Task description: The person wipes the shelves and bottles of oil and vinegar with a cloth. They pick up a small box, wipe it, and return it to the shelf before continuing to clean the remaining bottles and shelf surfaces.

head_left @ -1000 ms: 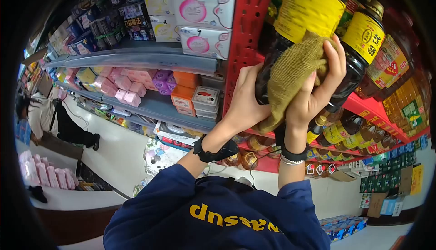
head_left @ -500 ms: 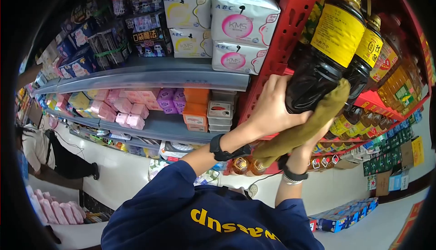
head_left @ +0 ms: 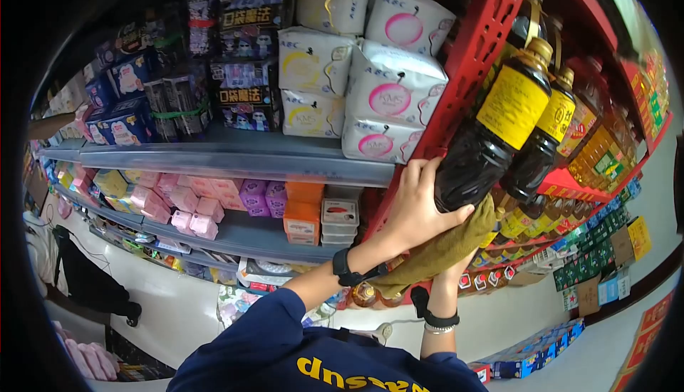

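My left hand (head_left: 419, 207) is wrapped round the lower part of a large dark bottle (head_left: 467, 168) with a yellow label and gold cap, tilted at the red shelf. Below it, an olive-green cloth (head_left: 442, 249) hangs along the bottle's base and stretches down to my left wrist. My right hand (head_left: 458, 267) is mostly behind this cloth, its fingers hidden, so its grip cannot be made out. A second dark bottle (head_left: 539, 139) with a yellow label stands just right of the first.
A red perforated post (head_left: 474, 50) separates the bottles from a grey shelf (head_left: 285, 163) with white ABC packs (head_left: 395, 89). Oil bottles (head_left: 605, 157) stand at the right. Another person in dark trousers (head_left: 85, 271) is at the far left. Blue boxes (head_left: 534, 353) lie low on the right.
The view has shifted, so shelves and bottles appear lower. My left hand still holds the dark bottle. The cloth now hangs lower against the bottle's base.
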Demonstrator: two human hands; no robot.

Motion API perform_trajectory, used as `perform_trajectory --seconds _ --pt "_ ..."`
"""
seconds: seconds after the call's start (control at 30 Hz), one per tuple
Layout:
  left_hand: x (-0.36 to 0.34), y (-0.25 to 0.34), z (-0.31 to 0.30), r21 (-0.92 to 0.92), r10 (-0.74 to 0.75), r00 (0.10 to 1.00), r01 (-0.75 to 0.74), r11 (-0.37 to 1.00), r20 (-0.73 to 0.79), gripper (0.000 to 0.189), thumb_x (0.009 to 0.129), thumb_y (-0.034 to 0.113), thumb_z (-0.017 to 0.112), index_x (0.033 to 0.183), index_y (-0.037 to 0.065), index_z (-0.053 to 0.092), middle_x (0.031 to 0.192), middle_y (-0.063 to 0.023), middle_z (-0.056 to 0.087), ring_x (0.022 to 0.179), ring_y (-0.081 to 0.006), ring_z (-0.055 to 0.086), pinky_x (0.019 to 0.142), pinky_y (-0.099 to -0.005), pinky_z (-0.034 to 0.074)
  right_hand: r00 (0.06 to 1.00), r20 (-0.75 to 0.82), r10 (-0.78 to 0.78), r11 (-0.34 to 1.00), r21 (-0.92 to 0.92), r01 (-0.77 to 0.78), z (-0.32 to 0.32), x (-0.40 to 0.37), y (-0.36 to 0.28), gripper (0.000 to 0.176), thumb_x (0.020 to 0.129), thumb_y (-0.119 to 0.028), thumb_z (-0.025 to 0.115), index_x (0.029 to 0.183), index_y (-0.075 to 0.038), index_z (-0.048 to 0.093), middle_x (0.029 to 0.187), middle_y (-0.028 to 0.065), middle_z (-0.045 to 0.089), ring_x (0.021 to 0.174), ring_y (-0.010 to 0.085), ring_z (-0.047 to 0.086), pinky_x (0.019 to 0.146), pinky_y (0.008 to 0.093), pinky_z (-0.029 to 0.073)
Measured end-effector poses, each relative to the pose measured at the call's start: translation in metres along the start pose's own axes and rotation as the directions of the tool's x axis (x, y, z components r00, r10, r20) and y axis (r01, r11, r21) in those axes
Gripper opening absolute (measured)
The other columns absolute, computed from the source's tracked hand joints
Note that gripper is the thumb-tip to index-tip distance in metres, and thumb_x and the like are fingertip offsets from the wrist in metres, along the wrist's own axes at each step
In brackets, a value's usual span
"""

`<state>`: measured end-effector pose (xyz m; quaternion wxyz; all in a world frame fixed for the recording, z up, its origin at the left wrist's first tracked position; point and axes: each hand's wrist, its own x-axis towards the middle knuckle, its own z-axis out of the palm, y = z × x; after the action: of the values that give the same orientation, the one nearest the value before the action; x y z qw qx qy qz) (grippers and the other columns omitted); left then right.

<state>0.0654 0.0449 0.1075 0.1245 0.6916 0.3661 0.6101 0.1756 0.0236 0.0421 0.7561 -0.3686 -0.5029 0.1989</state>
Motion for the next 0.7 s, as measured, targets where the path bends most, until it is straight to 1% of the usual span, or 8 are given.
perform_trajectory --seconds 0.07,0.17,0.3,0.43,0.53,0.6,0.63,0.7 --pt "-0.001 0.0 0.003 0.003 -0.012 1.0 0.012 1.0 0.0 0.077 0.062 0.038 0.073 0.117 -0.005 0.04 0.104 -0.0183 0.043 0.099 -0.033 0.044 0.087 -0.0398 0.037 0.994 -0.006 0.11 0.988 0.114 -0.108 0.0 0.001 -0.018 0.042 0.086 -0.02 0.054 0.12 0.004 0.045 0.116 0.0113 0.053 0.102 0.019 0.053 0.088 0.0309 0.041" --pt "-0.002 0.004 0.01 -0.003 -0.055 0.998 0.055 0.998 0.009 0.081 0.062 0.039 0.074 0.121 -0.002 0.037 0.107 -0.018 0.041 0.1 -0.0333 0.045 0.087 -0.0399 0.038 0.988 -0.073 0.133 0.989 -0.059 -0.138 -0.025 0.0 -0.007 0.035 0.091 -0.019 0.043 0.12 0.001 0.045 0.113 0.0113 0.054 0.096 0.0176 0.056 0.082 0.0288 0.046" --pt "-0.001 -0.001 0.021 0.029 -0.074 0.997 0.074 0.997 -0.006 0.084 0.062 0.039 0.075 0.124 -0.001 0.034 0.11 -0.018 0.039 0.103 -0.0351 0.043 0.087 -0.0403 0.039 0.961 -0.209 0.18 0.979 0.137 -0.154 -0.032 -0.006 -0.009 0.031 0.09 -0.017 0.044 0.114 0.003 0.049 0.103 0.0128 0.058 0.087 0.0199 0.059 0.074 0.0305 0.049" --pt "-0.004 -0.004 0.005 -0.016 -0.046 0.994 0.047 0.999 0.098 0.076 0.069 0.032 0.071 0.125 -0.001 0.032 0.111 -0.0188 0.038 0.105 -0.0352 0.042 0.087 -0.0392 0.039 0.883 -0.19 0.43 0.866 0.365 -0.343 -0.035 -0.02 -0.009 0.036 0.092 -0.022 0.04 0.122 -0.003 0.042 0.111 0.0124 0.054 0.093 0.021 0.057 0.076 0.0289 0.049" --pt "-0.01 -0.006 -0.032 -0.039 0.068 0.987 -0.063 0.997 0.143 0.059 0.075 0.023 0.066 0.123 0.003 0.038 0.111 -0.0167 0.04 0.102 -0.0311 0.045 0.087 -0.0369 0.039 0.869 -0.15 0.472 0.815 0.449 -0.365 -0.054 -0.038 0.011 0.038 0.092 -0.026 0.039 0.124 -0.005 0.041 0.116 0.0107 0.051 0.1 0.0222 0.054 0.082 0.033 0.046" --pt "-0.011 -0.007 -0.06 -0.035 0.07 0.993 -0.067 0.997 0.093 0.041 0.076 0.018 0.064 0.112 0.006 0.049 0.105 -0.0124 0.047 0.097 -0.0275 0.05 0.084 -0.0348 0.041 0.842 0.149 0.518 0.634 0.594 -0.495 -0.062 -0.049 0.014 0.041 0.093 -0.032 0.037 0.126 -0.007 0.04 0.121 0.0085 0.049 0.107 0.0232 0.049 0.091 0.038 0.041" --pt "-0.012 -0.008 -0.075 -0.04 0.054 0.996 -0.051 0.998 0.075 0.035 0.076 0.016 0.064 0.108 0.006 0.053 0.102 -0.0112 0.05 0.095 -0.0262 0.052 0.083 -0.0339 0.041 0.836 0.148 0.528 0.628 0.595 -0.502 -0.062 -0.054 0.016 0.041 0.093 -0.032 0.037 0.126 -0.007 0.04 0.121 0.0085 0.049 0.107 0.0232 0.049 0.091 0.038 0.041" --pt "-0.012 -0.015 -0.103 0.135 0.108 0.994 -0.103 0.985 -0.026 0.024 0.077 0.012 0.062 0.099 0.005 0.057 0.095 -0.0099 0.054 0.092 -0.0249 0.054 0.08 -0.0325 0.043 0.796 0.198 0.572 0.561 0.613 -0.556 -0.065 -0.067 0.021 0.045 0.093 -0.037 0.034 0.128 -0.009 0.038 0.126 0.0069 0.045 0.114 0.0238 0.044 0.098 0.0407 0.034"
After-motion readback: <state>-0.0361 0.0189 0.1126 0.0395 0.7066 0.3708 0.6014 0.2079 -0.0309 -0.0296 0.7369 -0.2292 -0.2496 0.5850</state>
